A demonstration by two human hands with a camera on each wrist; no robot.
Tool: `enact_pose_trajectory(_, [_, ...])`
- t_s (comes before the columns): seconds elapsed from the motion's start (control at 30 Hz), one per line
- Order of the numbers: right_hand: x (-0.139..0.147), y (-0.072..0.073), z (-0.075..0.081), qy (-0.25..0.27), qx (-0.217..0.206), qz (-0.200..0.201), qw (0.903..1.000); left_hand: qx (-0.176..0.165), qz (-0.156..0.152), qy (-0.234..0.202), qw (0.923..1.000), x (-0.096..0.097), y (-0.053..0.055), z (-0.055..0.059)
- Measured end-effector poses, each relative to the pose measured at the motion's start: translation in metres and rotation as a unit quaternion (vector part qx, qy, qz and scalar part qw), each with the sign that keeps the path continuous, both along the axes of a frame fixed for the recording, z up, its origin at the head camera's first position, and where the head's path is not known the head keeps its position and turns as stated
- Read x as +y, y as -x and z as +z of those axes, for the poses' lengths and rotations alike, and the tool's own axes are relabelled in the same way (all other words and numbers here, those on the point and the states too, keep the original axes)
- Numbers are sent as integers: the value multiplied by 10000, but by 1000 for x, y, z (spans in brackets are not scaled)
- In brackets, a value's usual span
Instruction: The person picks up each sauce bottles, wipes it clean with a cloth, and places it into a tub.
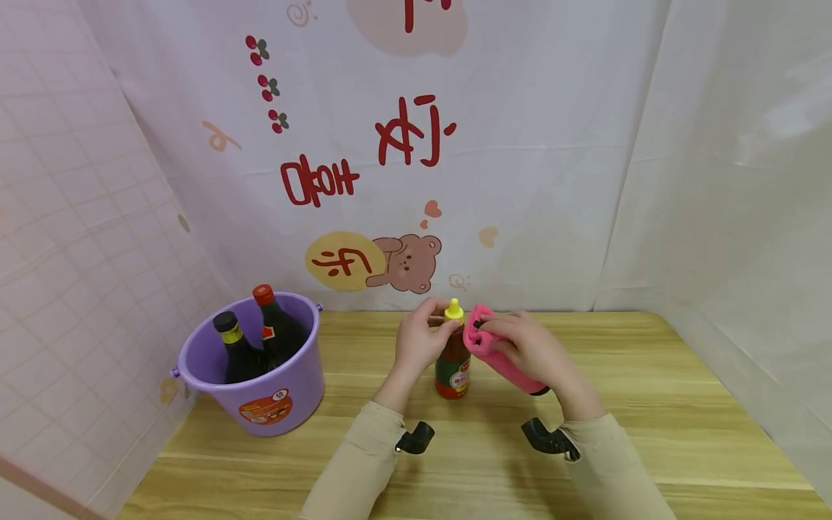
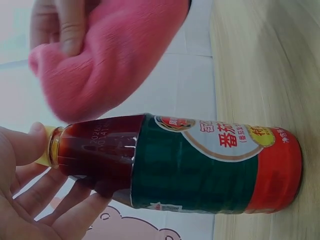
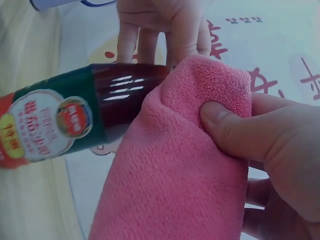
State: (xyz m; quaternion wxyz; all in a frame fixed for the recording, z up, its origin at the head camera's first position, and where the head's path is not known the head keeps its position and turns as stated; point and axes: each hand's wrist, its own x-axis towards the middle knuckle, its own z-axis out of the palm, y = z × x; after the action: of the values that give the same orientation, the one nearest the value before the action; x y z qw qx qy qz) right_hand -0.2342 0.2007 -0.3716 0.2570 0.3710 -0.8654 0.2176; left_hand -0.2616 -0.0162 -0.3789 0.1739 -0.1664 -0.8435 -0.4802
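A ketchup bottle [image 1: 453, 372] with a yellow nozzle cap, green label and red base stands upright on the wooden table. My left hand [image 1: 421, 339] grips it around the cap and neck, thumb on one side and fingers on the other. In my right hand [image 1: 529, 345] is a folded pink cloth [image 3: 170, 150], pinched near its top end between thumb and fingers. The cloth hangs slanting down beside the bottle, close to its neck; a dark edge shows at its lower end. From the right wrist view, the cloth hides the bottle's cap.
To the left stands a purple bucket [image 1: 286, 397] with two dark bottles in it, one black-capped [image 1: 237, 354] and one red-capped [image 1: 281, 336]. A white printed curtain [image 1: 533, 180] hangs behind the wooden table [image 1: 624, 383], and pale sheets hang at both sides.
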Motion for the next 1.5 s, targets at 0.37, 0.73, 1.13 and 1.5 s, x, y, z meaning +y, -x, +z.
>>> enact_pose_trajectory(0.37, [-12,4,2,-170,-211,-51,9996,33,-20,-14,10000,0,-1,-1])
enact_pose_trajectory(0.73, [-13,0,-12,-298,-330,-114,9989,94,-1,-30,10000,1,-1,0])
enact_pose_trajectory(1.13, [-8,-1,-37,-300,-80,72,9995,237,-6,-89,9997,1,-1,-1])
enact_pose_trajectory(1.5, [-10,-2,-61,-598,-603,164,9962,372,-26,-108,9992,1,0,-2])
